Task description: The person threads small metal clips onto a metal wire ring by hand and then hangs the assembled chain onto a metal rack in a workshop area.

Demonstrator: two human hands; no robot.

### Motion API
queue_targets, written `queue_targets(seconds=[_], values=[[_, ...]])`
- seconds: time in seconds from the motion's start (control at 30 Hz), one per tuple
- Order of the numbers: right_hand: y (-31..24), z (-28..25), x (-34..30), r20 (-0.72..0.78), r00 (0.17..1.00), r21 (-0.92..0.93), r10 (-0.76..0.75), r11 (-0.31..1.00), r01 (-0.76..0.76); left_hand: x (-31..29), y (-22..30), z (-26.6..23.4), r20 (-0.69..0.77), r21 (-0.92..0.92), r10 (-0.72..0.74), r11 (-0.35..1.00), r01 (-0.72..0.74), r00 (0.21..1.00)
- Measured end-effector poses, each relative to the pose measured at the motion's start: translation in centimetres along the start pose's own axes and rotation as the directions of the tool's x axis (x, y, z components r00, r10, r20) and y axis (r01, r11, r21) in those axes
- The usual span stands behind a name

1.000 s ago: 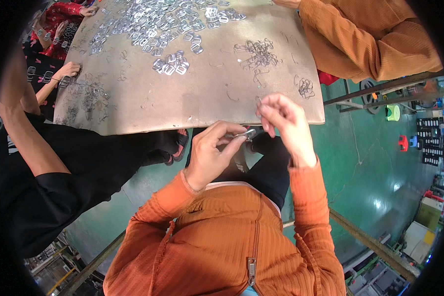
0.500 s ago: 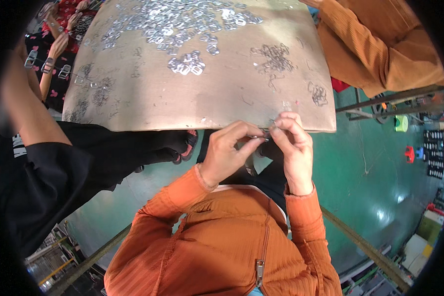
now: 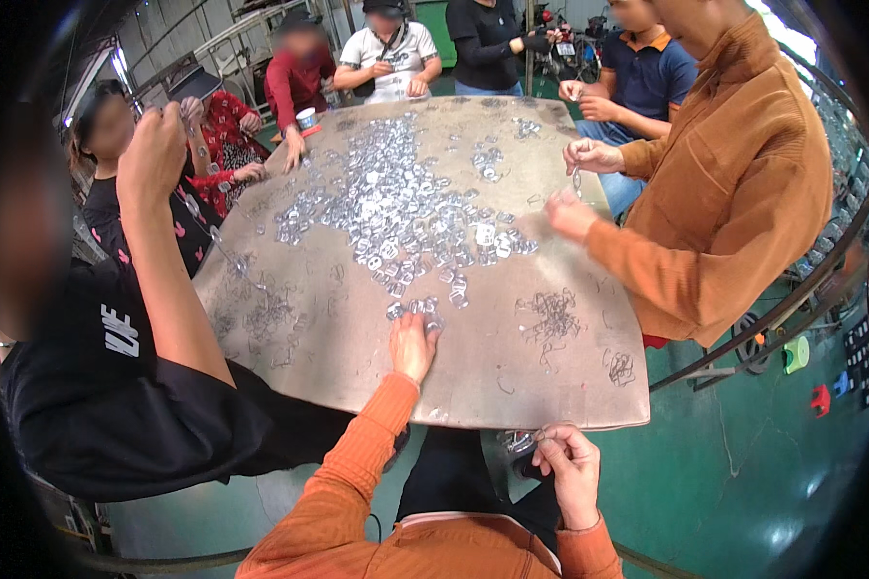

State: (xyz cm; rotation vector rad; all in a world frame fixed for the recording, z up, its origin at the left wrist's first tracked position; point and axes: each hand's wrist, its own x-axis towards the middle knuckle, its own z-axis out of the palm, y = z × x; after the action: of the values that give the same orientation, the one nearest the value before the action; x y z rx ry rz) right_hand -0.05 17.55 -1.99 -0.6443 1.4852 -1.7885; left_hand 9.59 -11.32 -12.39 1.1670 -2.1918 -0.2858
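Note:
My left hand (image 3: 413, 347) reaches forward over the table, its fingers spread on a small cluster of silver metal buckles (image 3: 396, 311). Whether a buckle is between the fingertips I cannot tell. Just past the table's near edge, my right hand (image 3: 570, 475) is closed in a pinch on shiny metal buckles (image 3: 519, 442), which stick out left of the fingertips. A large heap of similar flat, slotted buckles (image 3: 391, 193) covers the middle of the table. Right of my left hand lies a tangle of thin dark wire hooks (image 3: 556, 314).
The brown-topped table (image 3: 473, 391) has a second hook pile (image 3: 620, 368) near its right corner. A person in black (image 3: 116, 386) sits close on my left, raising a strand of buckles. Another in brown corduroy (image 3: 724, 212) works at right. Several others sit round the far side.
My left hand has left my right and gone forward to the small buckle cluster. The right hand stays near the table edge. The view has tilted up, showing more people.

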Motion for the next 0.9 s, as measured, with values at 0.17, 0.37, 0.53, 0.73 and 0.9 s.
queue_targets(seconds=[0.17,0.37,0.53,0.73,0.9], values=[[-1.4,-0.1,0.5,0.028,0.998,0.097,0.055,0.994,-0.058,-0.7,3.5,-1.0,0.113,-0.442,0.045,0.897,0.010,0.993],[-0.5,0.1,1.4,0.073,0.994,0.119,0.082,0.989,-0.090,-6.2,11.7,-8.1,0.454,-0.790,0.068,0.491,0.367,0.888],[-0.4,-0.4,1.3,0.059,0.998,0.259,0.024,0.965,-0.039,-7.4,15.1,-10.2,0.433,-0.814,0.190,0.503,0.291,0.881],[0.7,-0.5,1.8,0.110,0.991,0.253,0.074,0.962,-0.100,-7.3,15.0,-10.4,0.408,-0.848,0.210,0.448,0.283,0.888],[1.6,-2.1,2.9,0.073,0.995,0.185,0.061,0.980,-0.074,-8.4,13.8,-10.3,0.367,-0.841,0.216,0.493,0.224,0.905]])
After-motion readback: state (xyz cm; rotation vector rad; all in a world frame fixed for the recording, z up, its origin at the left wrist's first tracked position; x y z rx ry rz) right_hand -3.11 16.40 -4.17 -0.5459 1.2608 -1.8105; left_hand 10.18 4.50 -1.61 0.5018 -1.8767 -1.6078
